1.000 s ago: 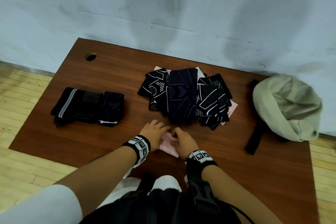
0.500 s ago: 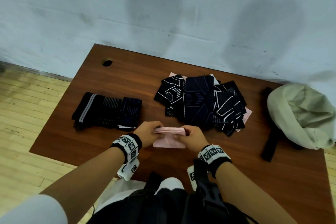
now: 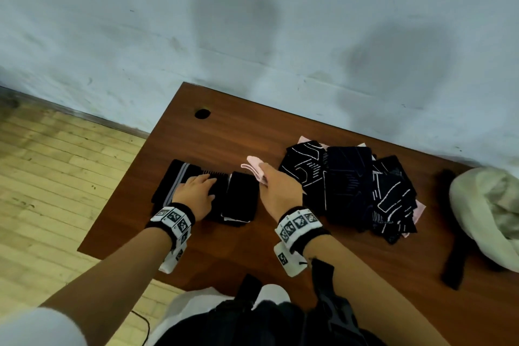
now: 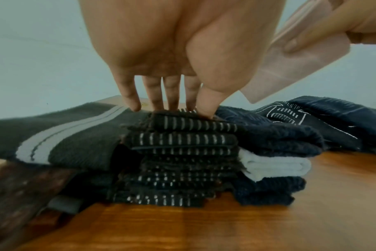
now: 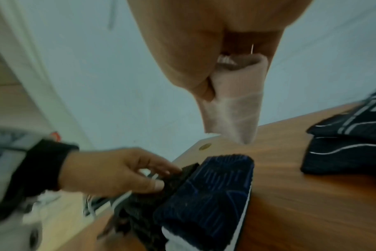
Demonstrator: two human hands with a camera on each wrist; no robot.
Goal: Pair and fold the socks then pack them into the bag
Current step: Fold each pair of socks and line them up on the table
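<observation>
I've carried the folded pink pair [image 3: 257,170] left off the near surface [image 3: 365,261], my right hand [image 3: 280,191] gripping it above the folded stack [image 3: 207,194], left hand [image 3: 196,191] fingers pressing there flat, so stacking comes next.

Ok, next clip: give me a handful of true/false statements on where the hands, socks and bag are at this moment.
1. The right hand holds the folded pink socks. True.
2. The left hand is inside the bag. False: its fingers touch the folded dark socks at the table's left.
3. The bag lies at the table's right end. True.
4. The pink socks are already in the bag. False: they are held above the table.
5. The loose patterned socks lie mid-table. True.
</observation>
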